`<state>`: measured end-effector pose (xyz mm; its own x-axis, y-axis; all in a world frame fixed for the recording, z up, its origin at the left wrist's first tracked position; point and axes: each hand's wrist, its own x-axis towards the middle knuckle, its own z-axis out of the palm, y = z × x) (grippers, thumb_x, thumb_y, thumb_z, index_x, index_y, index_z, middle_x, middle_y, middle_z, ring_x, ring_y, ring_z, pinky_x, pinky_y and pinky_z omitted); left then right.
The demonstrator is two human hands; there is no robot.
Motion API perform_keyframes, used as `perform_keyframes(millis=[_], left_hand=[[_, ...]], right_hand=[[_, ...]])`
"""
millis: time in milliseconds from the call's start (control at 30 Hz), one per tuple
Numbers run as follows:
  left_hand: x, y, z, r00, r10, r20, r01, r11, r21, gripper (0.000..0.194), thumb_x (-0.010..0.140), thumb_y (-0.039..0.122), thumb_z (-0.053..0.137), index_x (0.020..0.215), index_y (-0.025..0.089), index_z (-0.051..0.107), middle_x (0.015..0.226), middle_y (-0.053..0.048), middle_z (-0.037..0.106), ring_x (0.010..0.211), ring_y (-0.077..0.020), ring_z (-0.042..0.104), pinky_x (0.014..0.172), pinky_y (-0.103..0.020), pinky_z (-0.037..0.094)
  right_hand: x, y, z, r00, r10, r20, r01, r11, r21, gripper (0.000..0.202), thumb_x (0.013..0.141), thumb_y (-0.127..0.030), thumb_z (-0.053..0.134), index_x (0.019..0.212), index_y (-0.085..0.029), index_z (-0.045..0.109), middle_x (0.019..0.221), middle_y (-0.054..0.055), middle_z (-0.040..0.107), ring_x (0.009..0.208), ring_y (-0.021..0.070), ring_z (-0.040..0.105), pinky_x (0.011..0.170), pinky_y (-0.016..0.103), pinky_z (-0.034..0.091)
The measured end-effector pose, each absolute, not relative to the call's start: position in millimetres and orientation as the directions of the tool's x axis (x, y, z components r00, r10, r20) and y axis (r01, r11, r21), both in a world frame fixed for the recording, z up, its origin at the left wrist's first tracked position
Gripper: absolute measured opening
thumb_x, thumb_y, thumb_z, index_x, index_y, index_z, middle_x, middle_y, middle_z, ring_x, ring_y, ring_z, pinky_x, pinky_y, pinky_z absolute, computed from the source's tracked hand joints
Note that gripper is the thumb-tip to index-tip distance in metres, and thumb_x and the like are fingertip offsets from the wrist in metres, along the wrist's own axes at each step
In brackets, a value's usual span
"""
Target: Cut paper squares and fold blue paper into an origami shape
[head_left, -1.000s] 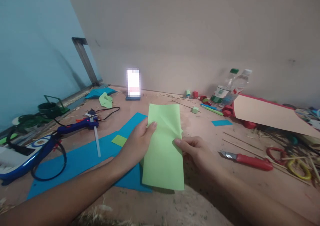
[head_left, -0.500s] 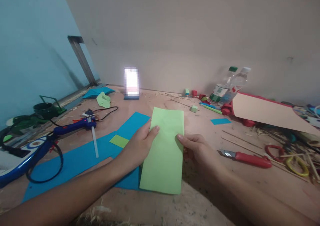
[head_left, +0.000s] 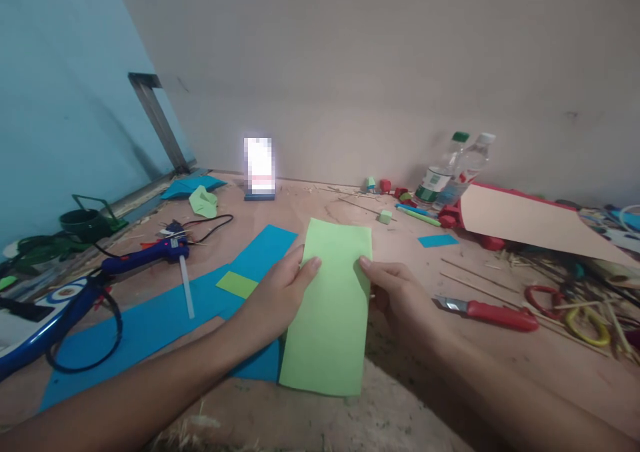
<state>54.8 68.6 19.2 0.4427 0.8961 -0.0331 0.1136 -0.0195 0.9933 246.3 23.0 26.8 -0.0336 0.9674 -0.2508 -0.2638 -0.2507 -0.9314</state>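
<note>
A rectangular sheet of light green paper [head_left: 330,319] is held up in front of me, its long side running toward me. My left hand [head_left: 290,282] pinches its left edge, thumb on the face and fingers behind. On the opposite edge, my right hand [head_left: 393,282] grips it the same way, with the fingers partly hidden behind the sheet. Beneath my left forearm lie strips of blue paper [head_left: 150,312], with a small yellow-green paper piece [head_left: 236,284] on top.
A blue glue gun [head_left: 145,253] with a glue stick lies at left. To the right are a red utility knife [head_left: 500,313], thin sticks [head_left: 480,289] and scissors with red and yellow handles [head_left: 587,325]. Plastic bottles [head_left: 435,185] and a lit phone [head_left: 259,165] stand at the back.
Both hands keep hold of the green paper, which has shifted very slightly. The surroundings have slid a little to the left in view, as the camera turned slightly.
</note>
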Motion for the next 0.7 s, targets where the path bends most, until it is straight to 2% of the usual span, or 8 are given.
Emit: perform_keyframes(millis=[133, 300, 467, 700], left_hand=[[55, 66, 22, 0.463, 0.886, -0.029, 0.138, -0.04, 0.99, 0.049, 0.103, 0.054, 0.053, 0.134, 0.018, 0.065, 0.121, -0.013, 0.078, 0.121, -0.0345, 0.07, 0.09, -0.042, 0.057], [54, 64, 25, 0.485, 0.874, -0.035, 0.162, -0.05, 0.985, 0.05, 0.104, 0.056, 0.052, 0.137, 0.019, 0.064, 0.126, -0.013, 0.077, 0.117, -0.0339, 0.072, 0.092, -0.043, 0.057], [53, 62, 26, 0.534, 0.845, -0.023, 0.139, -0.061, 0.988, 0.052, 0.104, 0.056, 0.051, 0.142, 0.022, 0.062, 0.132, -0.011, 0.075, 0.126, -0.0348, 0.067, 0.09, -0.041, 0.058], [52, 59, 28, 0.556, 0.831, 0.009, 0.129, -0.097, 0.987, 0.048, 0.105, 0.056, 0.049, 0.138, 0.025, 0.065, 0.138, -0.008, 0.072, 0.119, -0.0318, 0.071, 0.087, -0.037, 0.058]], right_hand=[[248, 25, 29, -0.011, 0.976, -0.219, -0.27, -0.214, -0.939, 0.045, 0.073, -0.057, 0.088, 0.067, -0.014, 0.078, 0.066, 0.006, 0.071, 0.059, 0.0155, 0.062, 0.056, 0.024, 0.05], [253, 27, 32, 0.007, 0.984, -0.18, -0.272, -0.172, -0.947, 0.046, 0.072, -0.059, 0.089, 0.066, -0.015, 0.077, 0.064, 0.005, 0.069, 0.058, 0.0147, 0.059, 0.055, 0.024, 0.049], [256, 28, 36, 0.022, 0.987, -0.157, -0.249, -0.146, -0.957, 0.046, 0.073, -0.059, 0.088, 0.064, -0.015, 0.076, 0.065, 0.005, 0.069, 0.061, 0.0158, 0.058, 0.057, 0.026, 0.047], [258, 29, 41, 0.069, 0.989, -0.132, -0.251, -0.111, -0.962, 0.048, 0.072, -0.06, 0.088, 0.06, -0.017, 0.073, 0.062, 0.003, 0.064, 0.057, 0.0147, 0.053, 0.056, 0.027, 0.041]])
